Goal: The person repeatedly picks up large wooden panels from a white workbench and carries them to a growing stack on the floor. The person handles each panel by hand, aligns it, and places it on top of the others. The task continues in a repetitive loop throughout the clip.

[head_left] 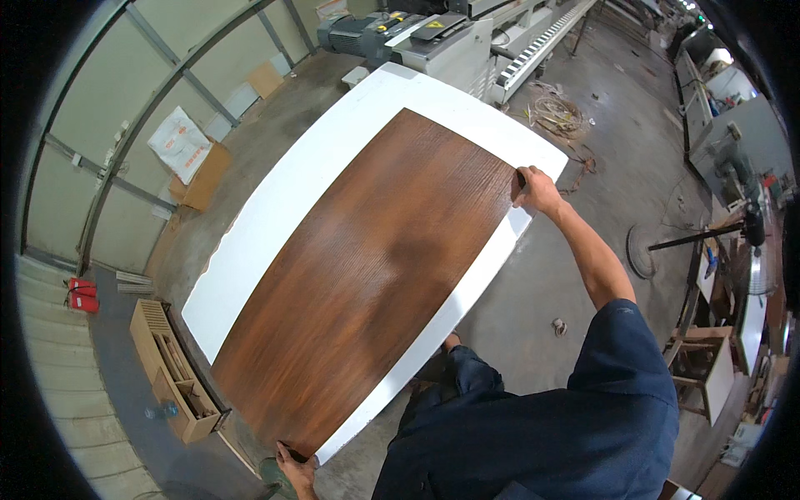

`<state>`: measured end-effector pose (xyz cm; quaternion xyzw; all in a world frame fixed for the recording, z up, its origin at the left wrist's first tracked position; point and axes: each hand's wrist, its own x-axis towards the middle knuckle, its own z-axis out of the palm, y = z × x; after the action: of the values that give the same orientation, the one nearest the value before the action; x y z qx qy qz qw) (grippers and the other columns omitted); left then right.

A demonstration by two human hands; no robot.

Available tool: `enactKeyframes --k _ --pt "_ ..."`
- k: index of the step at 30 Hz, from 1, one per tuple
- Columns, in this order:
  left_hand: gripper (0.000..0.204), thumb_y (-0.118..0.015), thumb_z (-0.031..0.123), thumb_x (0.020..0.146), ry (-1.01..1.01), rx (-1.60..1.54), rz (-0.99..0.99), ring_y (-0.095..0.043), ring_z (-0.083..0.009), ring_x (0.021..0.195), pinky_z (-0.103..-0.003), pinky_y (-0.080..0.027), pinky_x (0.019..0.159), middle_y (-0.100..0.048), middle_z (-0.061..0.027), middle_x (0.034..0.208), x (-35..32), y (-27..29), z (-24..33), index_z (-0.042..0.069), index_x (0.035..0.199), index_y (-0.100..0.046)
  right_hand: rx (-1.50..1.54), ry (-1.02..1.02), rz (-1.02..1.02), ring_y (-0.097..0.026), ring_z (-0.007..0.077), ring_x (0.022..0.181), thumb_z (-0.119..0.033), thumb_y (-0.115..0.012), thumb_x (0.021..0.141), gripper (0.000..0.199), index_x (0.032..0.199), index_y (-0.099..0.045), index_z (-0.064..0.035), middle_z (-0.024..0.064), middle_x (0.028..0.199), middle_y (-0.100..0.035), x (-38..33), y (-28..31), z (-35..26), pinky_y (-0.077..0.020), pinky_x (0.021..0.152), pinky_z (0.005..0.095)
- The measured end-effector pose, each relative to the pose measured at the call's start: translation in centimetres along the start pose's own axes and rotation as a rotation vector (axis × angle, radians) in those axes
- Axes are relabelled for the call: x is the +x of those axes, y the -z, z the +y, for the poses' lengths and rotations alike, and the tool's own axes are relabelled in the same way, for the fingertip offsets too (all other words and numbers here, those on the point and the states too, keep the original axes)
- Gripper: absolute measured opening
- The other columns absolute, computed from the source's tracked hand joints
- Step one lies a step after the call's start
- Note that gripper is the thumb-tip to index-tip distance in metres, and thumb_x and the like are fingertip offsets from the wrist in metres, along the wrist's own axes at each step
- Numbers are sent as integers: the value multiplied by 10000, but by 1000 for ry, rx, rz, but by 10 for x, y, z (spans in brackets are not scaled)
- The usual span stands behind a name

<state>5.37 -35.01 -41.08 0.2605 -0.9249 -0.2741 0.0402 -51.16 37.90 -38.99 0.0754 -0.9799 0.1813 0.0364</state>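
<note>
A large brown wood-grain panel [375, 258] lies on a bigger white board [275, 208], which shows along its far, left and right sides. My right hand [539, 190] grips the panel's far right corner, thumb and fingers closed around the edge. Down at the near corner, my left hand [296, 472] holds the same panel, its fingers curled at the edge and partly hidden. Both arms are spread wide along the panel's right side. What supports the white board from below is hidden.
A grey machine with a motor [358, 37] stands beyond the board. Coiled hose [558, 117] lies on the floor to its right. A wooden cabinet [171, 375] is at the left, near a red fire extinguisher box [82, 295]. A stand fan [750, 225] stands at the right.
</note>
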Motion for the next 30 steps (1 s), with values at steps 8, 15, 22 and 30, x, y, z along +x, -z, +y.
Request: enactKeyframes --k 8,15,22,30 --pt "959 -778 333 664 -61 239 24 -528 -435 1041 -480 -453 861 -471 -310 1210 -1 4 11 19 1427 -289 -35 -5 -94 -587 345 922 -214 -868 422 683 1022 -598 -31 162 934 -608 10 9 3 -486 816 396" --pt "959 -823 152 566 14 -10 92 -535 -406 1074 -453 -466 873 -510 -278 1164 -2 2 37 2 1389 -355 87 -43 -202 -581 296 795 -243 -852 421 440 764 -629 -81 87 738 -638 18 8 9 -478 725 380" --pt "1060 -869 198 507 54 145 64 -535 -380 1081 -408 -467 873 -471 -257 1220 -3 9 38 11 1400 -329 90 83 -79 -576 289 785 -235 -870 400 433 714 -617 -80 88 726 -630 17 3 7 -481 723 379" --pt "709 -694 294 814 -52 260 -35 -499 -250 1119 -411 -468 843 -499 -178 1228 -2 7 16 -2 1346 -329 53 7 -129 -562 360 870 -265 -868 392 590 862 -618 -10 195 873 -592 17 9 12 -489 790 417"
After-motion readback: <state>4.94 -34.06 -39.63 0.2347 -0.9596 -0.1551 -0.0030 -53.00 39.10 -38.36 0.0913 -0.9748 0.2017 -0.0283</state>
